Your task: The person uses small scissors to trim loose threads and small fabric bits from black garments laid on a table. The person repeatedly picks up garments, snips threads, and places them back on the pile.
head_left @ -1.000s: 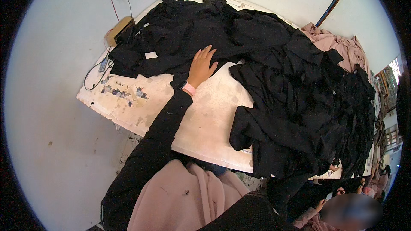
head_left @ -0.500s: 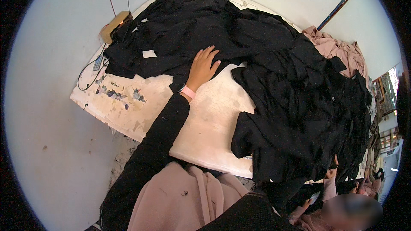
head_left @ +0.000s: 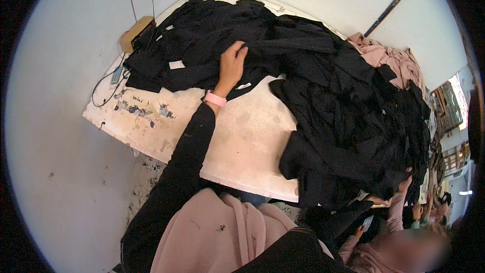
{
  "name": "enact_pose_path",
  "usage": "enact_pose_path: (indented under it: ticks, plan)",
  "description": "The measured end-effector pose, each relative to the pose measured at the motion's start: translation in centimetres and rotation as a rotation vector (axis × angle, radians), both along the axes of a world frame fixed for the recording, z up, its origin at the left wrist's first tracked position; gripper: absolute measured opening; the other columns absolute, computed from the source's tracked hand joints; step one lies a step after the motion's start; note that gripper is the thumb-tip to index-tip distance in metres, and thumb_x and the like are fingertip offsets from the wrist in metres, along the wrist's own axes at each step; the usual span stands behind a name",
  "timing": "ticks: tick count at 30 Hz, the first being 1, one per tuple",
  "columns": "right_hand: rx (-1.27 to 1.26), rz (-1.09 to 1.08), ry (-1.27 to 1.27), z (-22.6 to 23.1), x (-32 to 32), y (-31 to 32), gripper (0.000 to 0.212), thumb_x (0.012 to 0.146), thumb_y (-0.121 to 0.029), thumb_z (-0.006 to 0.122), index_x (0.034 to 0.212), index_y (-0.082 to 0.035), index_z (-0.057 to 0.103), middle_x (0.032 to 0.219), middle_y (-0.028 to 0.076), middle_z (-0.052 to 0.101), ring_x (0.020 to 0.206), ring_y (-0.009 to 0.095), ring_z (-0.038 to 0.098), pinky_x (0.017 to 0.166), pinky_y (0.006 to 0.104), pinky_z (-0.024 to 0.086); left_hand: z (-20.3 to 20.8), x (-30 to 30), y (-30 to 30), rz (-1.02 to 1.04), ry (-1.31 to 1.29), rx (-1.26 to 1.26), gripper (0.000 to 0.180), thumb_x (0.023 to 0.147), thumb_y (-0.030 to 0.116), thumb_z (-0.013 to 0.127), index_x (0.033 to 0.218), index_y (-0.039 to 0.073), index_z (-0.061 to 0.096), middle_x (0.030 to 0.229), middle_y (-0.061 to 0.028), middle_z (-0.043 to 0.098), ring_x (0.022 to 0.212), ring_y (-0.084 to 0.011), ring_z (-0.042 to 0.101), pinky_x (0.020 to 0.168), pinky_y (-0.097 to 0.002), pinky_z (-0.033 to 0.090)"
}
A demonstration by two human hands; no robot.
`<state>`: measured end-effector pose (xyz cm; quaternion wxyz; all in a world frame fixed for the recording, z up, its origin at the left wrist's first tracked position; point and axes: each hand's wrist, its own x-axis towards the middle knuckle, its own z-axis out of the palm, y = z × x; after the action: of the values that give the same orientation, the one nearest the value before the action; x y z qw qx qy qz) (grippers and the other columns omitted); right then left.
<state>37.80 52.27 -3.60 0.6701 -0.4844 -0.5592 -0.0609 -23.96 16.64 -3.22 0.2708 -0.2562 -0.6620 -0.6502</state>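
My left hand (head_left: 233, 64), with a pink band at the wrist, reaches over a heap of black garments (head_left: 202, 35). Its fingers are curled closed on the black cloth of one garment, which rises in a fold beside them. A white patch (head_left: 177, 64) lies on the cloth left of the hand, and a small white label (head_left: 243, 86) shows below it. At the lower right, a small part of my right hand (head_left: 378, 200) shows past a black sleeve, beside the nearer black garments (head_left: 343, 136); its fingers are mostly hidden.
A pale, stained table (head_left: 247, 146) bears the heap. A brown box (head_left: 137, 34) with cables and a remote control (head_left: 116, 75) are at the left. Pink cloth (head_left: 394, 63) lies at the far right. Another person's pink sleeve (head_left: 396, 211) reaches in at the lower right.
My left hand has gone from lying flat with fingers spread to curled on the cloth, shifting slightly left and up. A white label now shows below it. The other person's hand moved up.
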Motion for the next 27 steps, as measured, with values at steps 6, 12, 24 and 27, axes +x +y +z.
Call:
enact_pose_path:
  ticks: [6,12,24,27]
  plan:
    - [0.096,0.117,0.008,2.2,-6.5,-9.0,0.025,0.095,-0.013,0.065,0.12,-0.007,0.063,0.129,0.011,0.059,0.112,0.019,0.06,0.084,0.0318,0.052,8.6,5.2,-5.1,-0.061,-0.021,0.474,0.026,0.097,0.014,0.059,0.117,-0.003,0.061,0.104,-0.008,0.065,0.095,-0.0167,0.058,0.087,-0.0293,0.045]
    - [0.064,0.512,-0.143,6.1,-17.4,-14.4,0.019,0.095,-0.012,0.066,0.113,-0.008,0.069,0.124,0.011,0.064,0.111,0.018,0.061,0.082,0.0312,0.053,11.0,11.5,-19.7,-0.004,0.003,0.972,0.039,0.101,0.032,0.051,0.117,-0.002,0.062,0.12,-0.0185,0.065,0.115,-0.0337,0.061,0.105,-0.0471,0.046]
    - [0.036,0.971,-0.424,6.9,-35.5,-13.0,0.071,0.075,-0.014,0.081,0.14,-0.014,0.053,0.145,0.019,0.047,0.118,0.034,0.061,0.082,0.0376,0.056,4.2,14.0,-41.3,0.404,0.081,1.105,0.046,0.101,0.035,0.044,0.112,-0.005,0.064,0.112,-0.0197,0.067,0.105,-0.036,0.065,0.092,-0.0516,0.055]
    - [-0.172,1.113,-0.53,5.4,-36.3,-13.4,0.049,0.079,0.0,0.068,0.127,-0.008,0.063,0.119,0.02,0.066,0.11,0.031,0.066,0.087,0.036,0.054,3.8,13.1,-40.8,0.682,0.139,0.909,0.046,0.1,0.035,0.043,0.113,-0.004,0.063,0.114,-0.0179,0.066,0.102,-0.034,0.065,0.088,-0.05,0.055]
